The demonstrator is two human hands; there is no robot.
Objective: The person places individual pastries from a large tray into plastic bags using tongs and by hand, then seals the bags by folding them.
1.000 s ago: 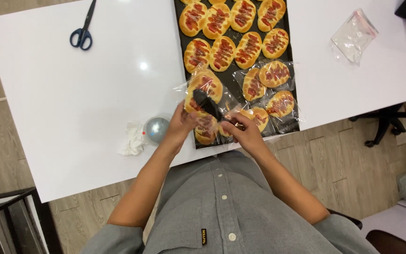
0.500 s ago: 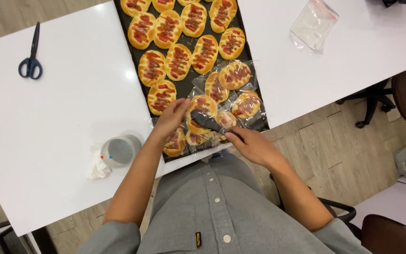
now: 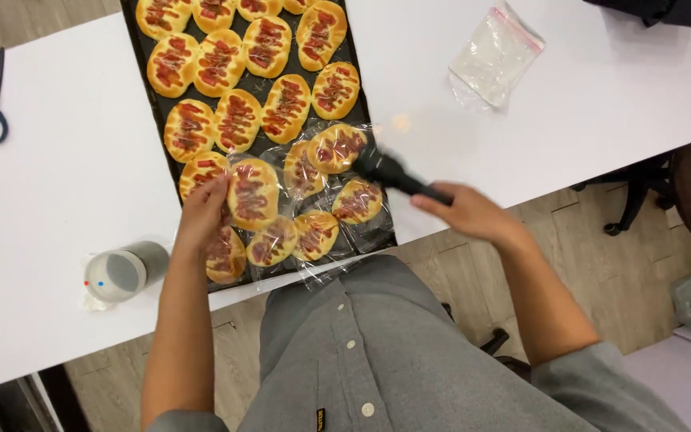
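Wrapped bun [image 3: 253,194] mid-frame is pinned by the left hand [image 3: 201,214], fingers closed on its edge. Right hand [image 3: 465,212] grips a black tool [image 3: 393,173]; probably best to keep that bun steady on the tray [image 3: 141,60].

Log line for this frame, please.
left hand: on wrapped bun | right hand: gripping black tool | baking tray: on white table

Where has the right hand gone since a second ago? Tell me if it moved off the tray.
Yes. The right hand, gripping a black tool, has moved rightwards, off the near buns to beyond the tray's right edge, over the white table.
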